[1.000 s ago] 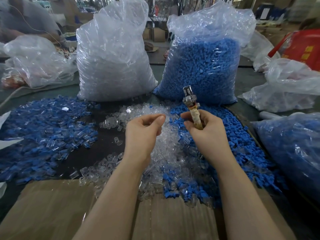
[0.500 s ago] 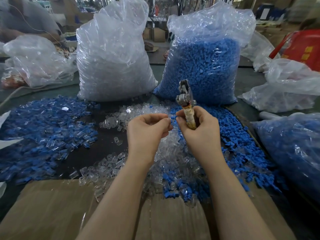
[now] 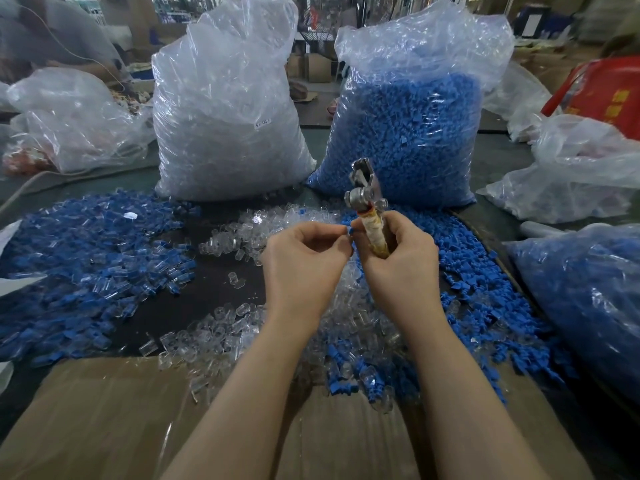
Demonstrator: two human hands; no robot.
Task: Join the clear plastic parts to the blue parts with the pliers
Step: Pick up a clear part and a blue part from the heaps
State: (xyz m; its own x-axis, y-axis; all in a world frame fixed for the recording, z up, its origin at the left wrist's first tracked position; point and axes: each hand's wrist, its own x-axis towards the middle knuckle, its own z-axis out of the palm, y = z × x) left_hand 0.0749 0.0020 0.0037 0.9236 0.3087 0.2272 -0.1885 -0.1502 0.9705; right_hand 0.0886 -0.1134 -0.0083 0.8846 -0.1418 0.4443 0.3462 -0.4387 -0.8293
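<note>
Workshop clutter fills the background, and a dark tabletop (image 3: pixel 221 292) carries the work. Two tall plastic sacks stand at twelve o'clock: a sack of clear parts (image 3: pixel 228 126) on the left and a sack of blue parts (image 3: pixel 408 133) just beside it on the right. Loose clear plastic parts (image 3: pixel 221 327) lie in a heap at the centre, loose blue parts (image 3: pixel 485 306) spread toward three o'clock, and a pile of what look like joined pieces (image 3: pixel 86 258) lies at nine o'clock. Flat cardboard (image 3: pixel 104 427) covers the near edge at six o'clock.

Above the clear heap the two hands meet. The right hand (image 3: pixel 398 261) is wrapped around the taped handle of the pliers (image 3: pixel 367 202), whose metal head points up toward twelve o'clock. The left hand (image 3: pixel 304 258) has its fingers curled, its fingertips pinching a small blue part (image 3: pixel 350 231) just beside the right thumb; whether a clear piece is already on it I cannot tell.

The likely step is seating the pair before pressing. A misaligned part could slip from the pinch and vanish into the heap below, and a crooked squeeze of the pliers could crack the clear piece.
</note>
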